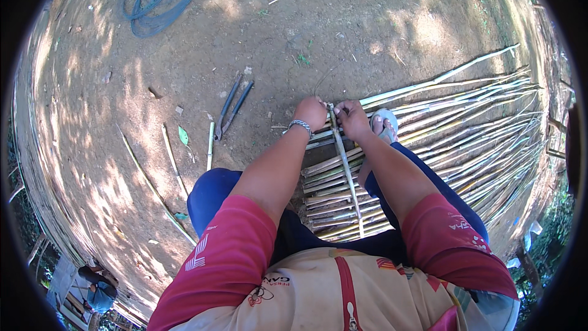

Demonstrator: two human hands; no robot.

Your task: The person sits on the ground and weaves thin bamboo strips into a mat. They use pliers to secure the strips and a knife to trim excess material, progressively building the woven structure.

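Note:
Many long thin bamboo poles (465, 122) lie side by side on the ground to the right, fanning out toward the far right. Across their near ends runs a pale split crosspiece (348, 171). At its far end my two hands work close together. My left hand (310, 114) is closed left of the crosspiece, and a thin wire (323, 77) rises from its fingers. My right hand (352, 119) is closed in a pinch on the other side, against the crosspiece tip; what it pinches is hidden. My sandaled foot (384, 124) rests on the poles beside my right hand.
Long-handled pincers (231, 108) lie open on the dirt to the left. Cut sticks (153, 184) and a short green piece (211, 146) lie near my left knee. A wire coil (153, 9) is at the far left. Another person (100, 291) is at the lower left.

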